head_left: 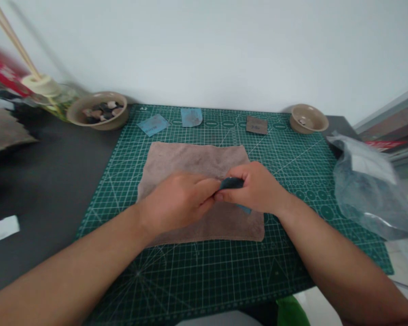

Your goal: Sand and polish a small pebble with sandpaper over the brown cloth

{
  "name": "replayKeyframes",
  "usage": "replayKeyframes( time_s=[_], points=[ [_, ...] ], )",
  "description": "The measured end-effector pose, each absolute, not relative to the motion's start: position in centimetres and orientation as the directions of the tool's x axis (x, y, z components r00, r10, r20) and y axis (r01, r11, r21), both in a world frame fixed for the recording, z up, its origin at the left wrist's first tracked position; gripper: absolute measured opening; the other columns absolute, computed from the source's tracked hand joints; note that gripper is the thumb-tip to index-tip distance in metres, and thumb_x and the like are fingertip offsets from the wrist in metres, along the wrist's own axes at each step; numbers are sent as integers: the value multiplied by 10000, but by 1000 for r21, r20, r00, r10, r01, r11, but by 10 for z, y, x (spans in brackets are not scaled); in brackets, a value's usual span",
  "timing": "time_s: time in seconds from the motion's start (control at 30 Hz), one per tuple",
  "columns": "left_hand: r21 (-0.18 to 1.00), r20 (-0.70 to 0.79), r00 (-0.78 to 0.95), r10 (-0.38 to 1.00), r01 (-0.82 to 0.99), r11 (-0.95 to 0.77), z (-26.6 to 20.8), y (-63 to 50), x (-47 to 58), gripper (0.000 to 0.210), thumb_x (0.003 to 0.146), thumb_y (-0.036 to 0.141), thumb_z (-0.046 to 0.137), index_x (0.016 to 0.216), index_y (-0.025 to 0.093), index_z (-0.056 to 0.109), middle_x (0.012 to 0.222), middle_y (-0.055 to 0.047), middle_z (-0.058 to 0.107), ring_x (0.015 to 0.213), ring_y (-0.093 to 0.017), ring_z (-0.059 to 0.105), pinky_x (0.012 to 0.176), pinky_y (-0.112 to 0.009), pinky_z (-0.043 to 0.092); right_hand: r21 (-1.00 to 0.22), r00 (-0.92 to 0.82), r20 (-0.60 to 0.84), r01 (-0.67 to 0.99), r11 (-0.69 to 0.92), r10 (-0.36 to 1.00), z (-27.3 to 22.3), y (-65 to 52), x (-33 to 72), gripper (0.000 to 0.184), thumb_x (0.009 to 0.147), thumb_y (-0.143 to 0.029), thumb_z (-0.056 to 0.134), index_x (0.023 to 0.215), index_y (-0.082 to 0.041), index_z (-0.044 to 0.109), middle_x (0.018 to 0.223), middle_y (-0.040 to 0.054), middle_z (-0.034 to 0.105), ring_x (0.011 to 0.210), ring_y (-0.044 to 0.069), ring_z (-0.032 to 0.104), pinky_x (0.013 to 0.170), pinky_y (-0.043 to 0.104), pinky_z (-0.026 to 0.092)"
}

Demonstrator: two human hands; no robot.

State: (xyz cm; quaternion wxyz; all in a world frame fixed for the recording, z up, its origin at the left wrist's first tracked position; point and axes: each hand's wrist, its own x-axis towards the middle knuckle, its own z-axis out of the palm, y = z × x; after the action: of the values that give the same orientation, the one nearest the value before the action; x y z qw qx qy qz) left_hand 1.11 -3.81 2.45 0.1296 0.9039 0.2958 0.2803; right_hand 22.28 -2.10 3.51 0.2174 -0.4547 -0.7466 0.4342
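My right hand (256, 188) is closed around a bent piece of sandpaper (231, 183), dark on the side facing up, with a blue corner showing below the fingers. My left hand (182, 199), slightly blurred, meets it with fingers pinched together at the sandpaper's left end. Whatever the left fingers grip is hidden. Both hands are above a brownish-pink cloth (197, 156), spread on a green cutting mat (177, 280).
Behind the cloth lie two blue sandpaper pieces (153, 125) and a brown one (257, 125). A bowl of stones (98, 120) stands back left; another bowl (308, 124), holding something small, stands back right. A clear plastic bag (367, 190) lies right, a reed diffuser (42, 86) stands left.
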Motion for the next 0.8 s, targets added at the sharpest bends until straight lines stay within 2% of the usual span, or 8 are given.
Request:
replayKeyframes(
  time_s=[0.07, 0.23, 0.3, 0.43, 0.5, 0.6, 0.67, 0.8],
  points=[
    [384, 395, 674, 624, 496, -779, 24, -37, 11, 196, 910, 142, 560, 723, 177, 607, 588, 32, 604, 529, -102, 572, 490, -238, 360, -826, -480, -71, 520, 218, 874, 34, -20, 222, 338, 681, -338, 858, 544, -154, 610, 505, -49, 498, 530, 79, 454, 468, 220, 247],
    [697, 454, 564, 690, 258, -669, 34, -39, 12, 56, 860, 122, 685, 840, 173, 676, 586, 77, 631, 455, -38, 526, 424, -158, 341, -965, -584, -230, 240, -105, 779, 33, -22, 227, 380, 687, -501, 840, 681, -164, 666, 535, -52, 545, 460, 80, 442, 420, 217, 306],
    [663, 476, 570, 670, 267, -699, 32, -38, 11, 57, 870, 141, 678, 827, 177, 668, 588, 66, 633, 461, -52, 526, 422, -180, 343, -965, -580, -221, 247, -89, 784, 32, -22, 226, 371, 691, -493, 840, 678, -165, 667, 533, -49, 551, 462, 84, 451, 420, 218, 304],
    [391, 401, 671, 624, 490, -779, 24, -35, 11, 188, 874, 120, 585, 695, 177, 595, 575, 26, 595, 518, -111, 560, 474, -251, 344, -846, -473, -90, 500, 184, 876, 30, -20, 222, 323, 686, -364, 858, 580, -159, 631, 524, -37, 549, 526, 88, 481, 466, 219, 266],
    [451, 356, 653, 668, 506, -735, 25, -35, 11, 192, 859, 107, 588, 679, 173, 588, 557, 34, 583, 505, -103, 557, 472, -239, 345, -849, -470, -105, 501, 166, 877, 29, -19, 221, 328, 691, -369, 857, 580, -158, 631, 522, -38, 547, 520, 85, 480, 461, 216, 264],
    [713, 331, 582, 743, 361, -601, 32, -37, 12, 104, 860, 108, 628, 778, 167, 653, 574, 56, 630, 479, -67, 561, 450, -177, 369, -957, -550, -199, 289, -39, 811, 28, -19, 225, 358, 700, -464, 850, 667, -156, 671, 546, -41, 568, 478, 81, 469, 427, 208, 305],
    [800, 337, 578, 743, 240, -550, 36, -38, 13, 60, 871, 116, 649, 851, 166, 674, 598, 61, 664, 475, -57, 577, 439, -149, 388, -975, -610, -212, 181, -126, 763, 28, -20, 227, 397, 701, -513, 842, 684, -156, 668, 533, -46, 558, 445, 78, 446, 403, 211, 303],
    [652, 411, 594, 692, 338, -678, 30, -36, 12, 98, 851, 122, 660, 760, 159, 662, 575, 41, 635, 495, -75, 580, 459, -176, 387, -944, -539, -148, 327, 45, 829, 28, -20, 225, 413, 687, -486, 861, 612, -160, 619, 519, -47, 534, 480, 77, 457, 428, 210, 276]
  ],
)
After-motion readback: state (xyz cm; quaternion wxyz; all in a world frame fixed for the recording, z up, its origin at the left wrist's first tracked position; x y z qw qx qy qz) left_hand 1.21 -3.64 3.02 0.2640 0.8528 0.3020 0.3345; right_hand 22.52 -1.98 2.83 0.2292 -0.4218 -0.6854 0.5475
